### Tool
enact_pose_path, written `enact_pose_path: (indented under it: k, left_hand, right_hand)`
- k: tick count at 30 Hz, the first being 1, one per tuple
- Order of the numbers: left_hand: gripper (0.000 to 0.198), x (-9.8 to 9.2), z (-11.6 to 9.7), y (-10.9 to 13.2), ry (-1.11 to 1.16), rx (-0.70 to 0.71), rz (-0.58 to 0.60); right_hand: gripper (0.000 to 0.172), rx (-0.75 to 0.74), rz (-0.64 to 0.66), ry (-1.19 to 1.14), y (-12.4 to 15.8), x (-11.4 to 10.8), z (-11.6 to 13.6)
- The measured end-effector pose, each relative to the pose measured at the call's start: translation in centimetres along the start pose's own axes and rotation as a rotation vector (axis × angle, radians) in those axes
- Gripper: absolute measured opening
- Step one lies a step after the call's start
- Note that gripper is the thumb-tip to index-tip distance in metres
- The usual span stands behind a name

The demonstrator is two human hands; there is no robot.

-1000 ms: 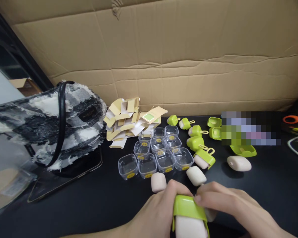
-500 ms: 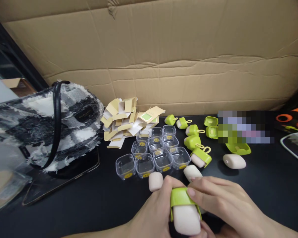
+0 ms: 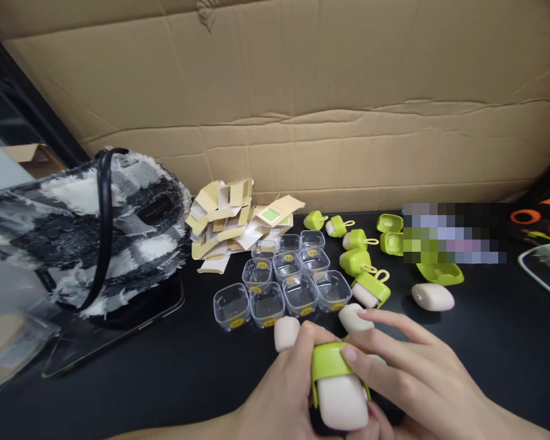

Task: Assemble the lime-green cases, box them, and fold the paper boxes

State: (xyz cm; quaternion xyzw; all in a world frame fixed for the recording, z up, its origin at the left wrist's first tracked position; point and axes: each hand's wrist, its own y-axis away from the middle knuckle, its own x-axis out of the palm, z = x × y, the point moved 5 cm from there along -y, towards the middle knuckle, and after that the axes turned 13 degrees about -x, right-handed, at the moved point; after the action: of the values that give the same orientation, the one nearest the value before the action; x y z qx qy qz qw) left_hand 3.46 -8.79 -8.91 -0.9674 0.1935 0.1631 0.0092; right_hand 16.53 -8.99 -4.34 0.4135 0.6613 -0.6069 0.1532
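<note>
In the lower middle of the head view, a lime-green cap (image 3: 332, 362) sits over the upper part of a pale pink rounded block (image 3: 343, 402). My left hand (image 3: 286, 382) is closed around its left side. Across the cap's top right, my right hand (image 3: 412, 373) presses with a finger, its other fingers curled at the block's right side. One raised finger reaches a whitish rounded block (image 3: 355, 318) behind. Another pale block (image 3: 286, 333) lies just beyond my left hand. The undersides of both hands are partly hidden.
Several clear plastic cups (image 3: 266, 304) stand in rows. Behind them are flattened cartons (image 3: 224, 217); to their right, several green-capped blocks with loops (image 3: 355, 263). Green shells (image 3: 440, 273) and a loose pale block (image 3: 433, 297) lie right. A plaid bag (image 3: 142, 244) is left; cardboard (image 3: 302, 91) walls the back.
The capped block has shifted slightly up and left in view with both hands. A finger of my right hand has lifted and stretched out toward the whitish block behind.
</note>
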Motion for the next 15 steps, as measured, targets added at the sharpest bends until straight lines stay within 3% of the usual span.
enact_pose_path:
  k: [5,11,15]
  left_hand:
    - [0.039,-0.2,-0.7,-0.2,0.015,-0.067,0.011]
    - [0.044,-0.1,0.1,-0.4,0.043,-0.095,0.043]
    - [0.048,0.2,0.6,-0.6,0.117,-0.092,0.140]
  right_hand:
    - [0.026,-0.007,0.019,-0.027,-0.1,0.1,-0.2]
    - [0.032,0.034,0.000,-0.128,0.0,-0.3,-0.4]
    - [0.031,0.111,-0.024,-0.181,-0.1,-0.6,-0.7]
